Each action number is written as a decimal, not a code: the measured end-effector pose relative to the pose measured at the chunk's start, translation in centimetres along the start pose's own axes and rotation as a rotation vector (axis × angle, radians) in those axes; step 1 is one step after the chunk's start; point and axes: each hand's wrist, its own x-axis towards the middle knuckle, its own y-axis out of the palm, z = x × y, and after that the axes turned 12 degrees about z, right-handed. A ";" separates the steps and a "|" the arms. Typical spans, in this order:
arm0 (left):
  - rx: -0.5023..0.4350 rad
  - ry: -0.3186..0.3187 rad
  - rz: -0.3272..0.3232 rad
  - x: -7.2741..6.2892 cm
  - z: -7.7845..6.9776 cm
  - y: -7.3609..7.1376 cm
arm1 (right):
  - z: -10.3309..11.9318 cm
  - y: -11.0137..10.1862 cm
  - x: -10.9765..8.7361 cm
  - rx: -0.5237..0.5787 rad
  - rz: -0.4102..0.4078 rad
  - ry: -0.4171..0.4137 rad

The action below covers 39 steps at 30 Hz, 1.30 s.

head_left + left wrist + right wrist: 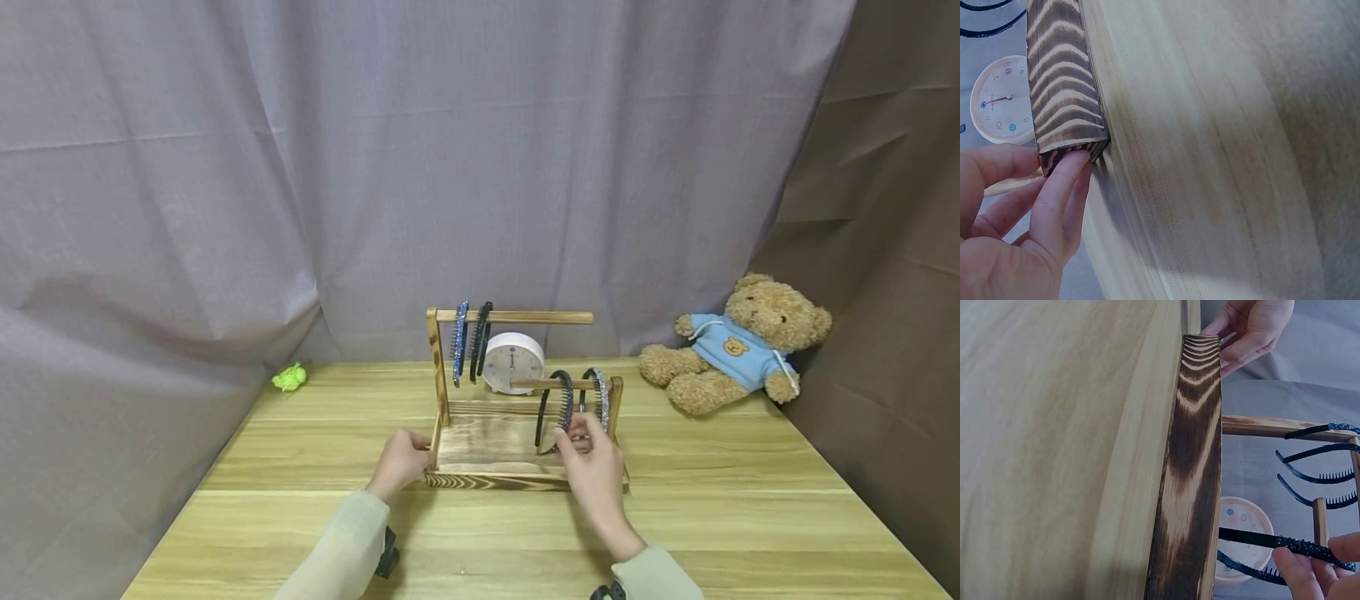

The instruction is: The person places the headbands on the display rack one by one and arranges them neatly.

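Note:
A wooden rack [495, 482] with a tray base and two bars at different heights stands on the table. At its left front corner my left hand [402, 460] grips the tray's end; the left wrist view shows the thumb and fingers [1054, 200] on the scorched-grain wood. My right hand [596, 471] pinches a dark, glittery toothed headband [566, 396] that hangs on the lower right bar. Beside it, nearer the right post, hangs a silvery headband [602, 392]. From the upper left bar hang a blue glittery headband [459, 342] and a black headband [476, 346].
A round white clock [513, 360] stands behind the rack, partly covered by the lower bar. To the right a teddy bear [742, 354] in a blue top sits at the table's back. A small yellow-green object [289, 377] lies far left. Grey curtains [480, 167] hang behind.

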 end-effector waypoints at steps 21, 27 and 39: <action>0.007 0.002 0.010 -0.1 0.0 -0.2 | -0.3 -0.1 0.0 -0.036 0.029 0.058; 0.008 0.003 0.010 0.0 0.0 -0.1 | -0.3 -0.1 0.0 0.018 0.022 0.063; 0.037 -0.027 -0.014 -0.2 0.1 -0.2 | 0.8 -3.9 -2.3 -0.141 -0.046 -0.158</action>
